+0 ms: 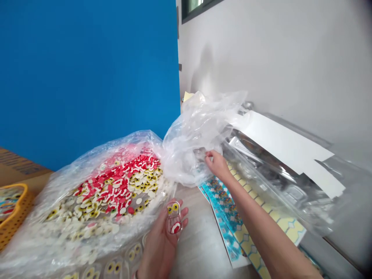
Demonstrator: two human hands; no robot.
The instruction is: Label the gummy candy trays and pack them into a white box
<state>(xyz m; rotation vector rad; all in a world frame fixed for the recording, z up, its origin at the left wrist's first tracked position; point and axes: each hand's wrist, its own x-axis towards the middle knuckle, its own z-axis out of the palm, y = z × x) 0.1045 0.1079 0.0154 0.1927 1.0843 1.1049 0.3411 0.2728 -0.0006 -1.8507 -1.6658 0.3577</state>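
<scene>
Grey counter [194, 217], bounded by a blue panel [87, 69] and a pale wall [290, 58]. Left hand [161, 234] holds a clear plastic piece [174, 218] above the counter. Toward the far corner, right hand [217, 164] meets a translucent bag [181, 155]; its fingertips are indistinct, so its grip cannot be told. Orange basket [25, 205], left, is cut off.

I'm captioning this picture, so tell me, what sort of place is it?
Likely an assembly or packing workspace: a clear bag holds many loose red, white and yellow pieces, printed sheets lie to the right, and the left hand holds a clear case.
</scene>
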